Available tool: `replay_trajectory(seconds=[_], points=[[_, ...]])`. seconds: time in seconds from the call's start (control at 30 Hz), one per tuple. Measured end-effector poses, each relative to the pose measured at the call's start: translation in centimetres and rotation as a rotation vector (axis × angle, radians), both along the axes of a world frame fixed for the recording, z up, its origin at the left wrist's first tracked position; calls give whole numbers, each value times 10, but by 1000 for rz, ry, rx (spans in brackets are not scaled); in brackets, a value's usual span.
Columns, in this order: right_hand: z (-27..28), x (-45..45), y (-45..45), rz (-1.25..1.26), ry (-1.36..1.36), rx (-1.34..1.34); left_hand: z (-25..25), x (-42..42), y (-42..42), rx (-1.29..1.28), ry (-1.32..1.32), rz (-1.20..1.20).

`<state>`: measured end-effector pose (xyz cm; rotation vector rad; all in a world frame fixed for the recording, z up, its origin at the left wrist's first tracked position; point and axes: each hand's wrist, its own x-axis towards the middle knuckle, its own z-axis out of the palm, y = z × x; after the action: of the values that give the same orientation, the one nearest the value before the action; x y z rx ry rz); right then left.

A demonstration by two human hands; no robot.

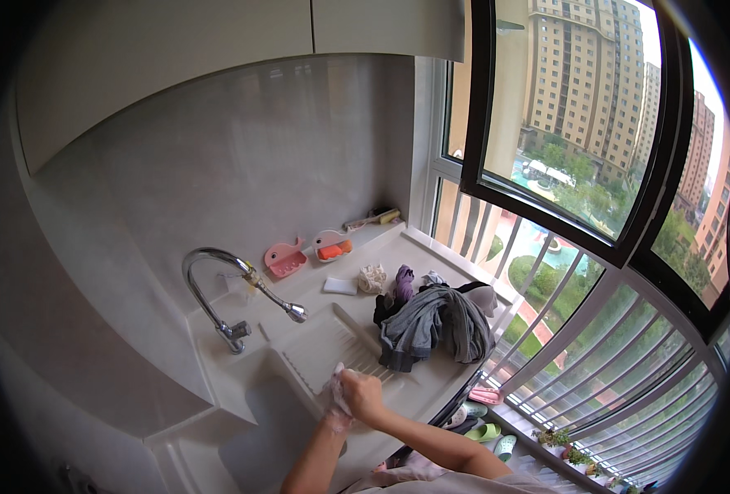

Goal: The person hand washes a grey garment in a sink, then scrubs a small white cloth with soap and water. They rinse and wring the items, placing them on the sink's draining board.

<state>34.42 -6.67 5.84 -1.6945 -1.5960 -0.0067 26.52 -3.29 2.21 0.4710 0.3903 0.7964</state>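
My right hand (363, 394) is closed in a fist against a small white soapy cloth (338, 384). My left hand (338, 410) is pressed to the same cloth from the other side, foam on its wrist, its fingers mostly hidden. Both hands are over the lower end of a ribbed washboard (322, 338) moulded into the pale laundry sink counter. Left of them opens the sink basin (260, 426). Just beyond the hands, to the right, a heap of grey clothing (430, 321) lies on the counter. The exact kind of cloth cannot be made out.
A chrome gooseneck faucet (201, 272) arches over the washboard. Along the wall stand a pink whale-shaped soap dish (286, 258) and a white one (333, 246). A white bar (340, 286), a cream mesh puff (372, 279) and purple fabric (404, 283) sit near the heap. Barred windows (550, 296) border the right.
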Motion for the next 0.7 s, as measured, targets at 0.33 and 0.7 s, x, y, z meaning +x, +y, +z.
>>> replay_trajectory(seconds=[0.33,0.7], points=[[-12,-6,-6,125,-88,109,-52,9,21,-192,-392,-273],[13,10,7,76,566,47,9,-4,7,290,550,281]])
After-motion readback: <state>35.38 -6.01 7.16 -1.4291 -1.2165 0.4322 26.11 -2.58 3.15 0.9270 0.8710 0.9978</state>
